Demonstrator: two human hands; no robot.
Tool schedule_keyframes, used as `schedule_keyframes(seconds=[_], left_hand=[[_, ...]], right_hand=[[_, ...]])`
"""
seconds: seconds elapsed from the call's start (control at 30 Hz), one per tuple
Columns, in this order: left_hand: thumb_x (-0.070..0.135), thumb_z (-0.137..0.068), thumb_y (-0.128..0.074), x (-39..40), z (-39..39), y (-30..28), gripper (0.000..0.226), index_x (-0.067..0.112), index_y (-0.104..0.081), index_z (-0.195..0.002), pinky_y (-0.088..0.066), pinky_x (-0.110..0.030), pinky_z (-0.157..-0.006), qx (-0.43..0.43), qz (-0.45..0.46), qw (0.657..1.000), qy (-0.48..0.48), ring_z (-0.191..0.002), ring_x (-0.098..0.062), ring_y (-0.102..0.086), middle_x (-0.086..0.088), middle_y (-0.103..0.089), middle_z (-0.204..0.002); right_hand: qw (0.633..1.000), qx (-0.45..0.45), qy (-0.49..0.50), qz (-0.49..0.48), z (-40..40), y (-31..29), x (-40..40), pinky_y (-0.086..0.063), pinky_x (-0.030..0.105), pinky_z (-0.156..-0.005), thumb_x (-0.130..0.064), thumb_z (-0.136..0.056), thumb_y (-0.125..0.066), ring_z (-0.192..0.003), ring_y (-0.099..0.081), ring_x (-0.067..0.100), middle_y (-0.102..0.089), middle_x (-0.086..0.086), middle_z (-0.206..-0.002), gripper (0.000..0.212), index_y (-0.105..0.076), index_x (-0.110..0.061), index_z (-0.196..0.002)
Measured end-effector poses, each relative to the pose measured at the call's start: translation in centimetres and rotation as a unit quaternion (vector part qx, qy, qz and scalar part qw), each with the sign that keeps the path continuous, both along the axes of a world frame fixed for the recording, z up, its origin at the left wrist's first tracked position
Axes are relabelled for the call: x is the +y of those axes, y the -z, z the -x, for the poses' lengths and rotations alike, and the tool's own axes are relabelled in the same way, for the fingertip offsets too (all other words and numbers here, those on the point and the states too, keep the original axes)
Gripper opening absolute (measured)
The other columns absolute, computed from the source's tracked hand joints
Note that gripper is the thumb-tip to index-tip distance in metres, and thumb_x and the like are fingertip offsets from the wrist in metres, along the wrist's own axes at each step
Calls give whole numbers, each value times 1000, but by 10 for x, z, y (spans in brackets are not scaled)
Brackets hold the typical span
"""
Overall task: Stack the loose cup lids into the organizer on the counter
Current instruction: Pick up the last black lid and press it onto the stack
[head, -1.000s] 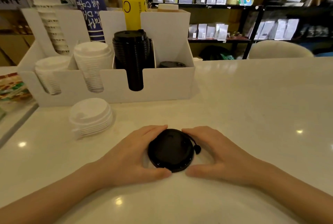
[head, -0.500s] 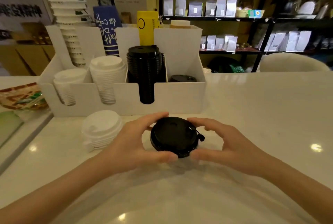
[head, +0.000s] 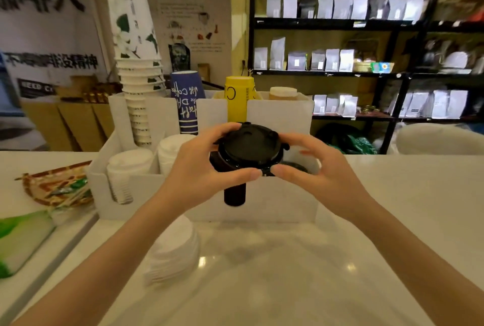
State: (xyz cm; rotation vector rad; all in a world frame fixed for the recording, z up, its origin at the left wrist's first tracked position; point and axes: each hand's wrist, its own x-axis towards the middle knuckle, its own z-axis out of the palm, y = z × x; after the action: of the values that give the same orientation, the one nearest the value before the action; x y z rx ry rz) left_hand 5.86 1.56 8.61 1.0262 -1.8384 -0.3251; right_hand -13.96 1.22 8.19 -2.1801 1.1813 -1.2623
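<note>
Two bare forearms come into view from the lower corners, with no sleeve showing on either up to the picture's edge. The left hand (head: 201,168) and the right hand (head: 319,176) wear no gloves, and no ring, watch or bracelet can be seen on fingers or wrists. The fingers are slender, the nails short and plain, with a pale unpainted nail visible on the left thumb. The arms look smooth, with no marks or tattoos visible in the slightly blurred view

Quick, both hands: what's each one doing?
Left hand: closed on the black lids.
Right hand: closed on the same black lids.
</note>
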Motion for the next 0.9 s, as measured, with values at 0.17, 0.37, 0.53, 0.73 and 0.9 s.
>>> schedule_keyframes(seconds=[0.17, 0.37, 0.53, 0.73, 0.9], left_hand=[[43, -53, -78, -26, -5, -16, 60, 27, -54, -106, -48, -16, -88, 66, -14, 998, -12, -106, -8, -57, 6, -61, -112], [32, -62, -76, -54, -10, -10, 54, 20, -55, -110, -48, -20, -85, 91, -27, 994, -45, -105, -15, -57, 0, -61, -112], [35, -63, -75, -66, -9, -1, 56, 20, -54, -112, -46, -23, -87, 60, -24, 995, -72, -105, -13, -54, 4, -58, -110], [41, -65, -71, -76, -6, 3, 54, 21, -54, -113, -40, -14, -78, 49, -36, 994, -88, -101, -10, -50, 7, -56, -106], [40, -66, -71, -79, -10, 5, 53, 22, -53, -113, -39, -11, -74, 32, -52, 994, -87, -100, -8, -48, 9, -53, -105]], right_hand=[[998, -56, -5, 13, -20, -15, -25, -27, 0, -82, -33, -80, -61, -102, -39, -20, -47, -30, -113, 42, -46, -40, -119], [995, -96, -9, -18, -43, -12, -54, -28, 1, -90, -25, -86, -55, -122, -39, 3, -49, -8, -136, 46, -45, -26, -130], [992, -107, -20, -62, -49, 1, -66, -32, 38, -111, -24, -88, -51, -126, -40, 9, -48, -4, -137, 44, -42, -25, -132], [989, -113, -18, -92, -48, 6, -75, -31, 37, -111, -25, -90, -46, -127, -38, 10, -46, -3, -139, 43, -41, -24, -133], [988, -107, -22, -107, -49, 10, -79, -32, 43, -111, -27, -90, -47, -128, -40, 12, -47, -2, -138, 43, -41, -24, -133]])
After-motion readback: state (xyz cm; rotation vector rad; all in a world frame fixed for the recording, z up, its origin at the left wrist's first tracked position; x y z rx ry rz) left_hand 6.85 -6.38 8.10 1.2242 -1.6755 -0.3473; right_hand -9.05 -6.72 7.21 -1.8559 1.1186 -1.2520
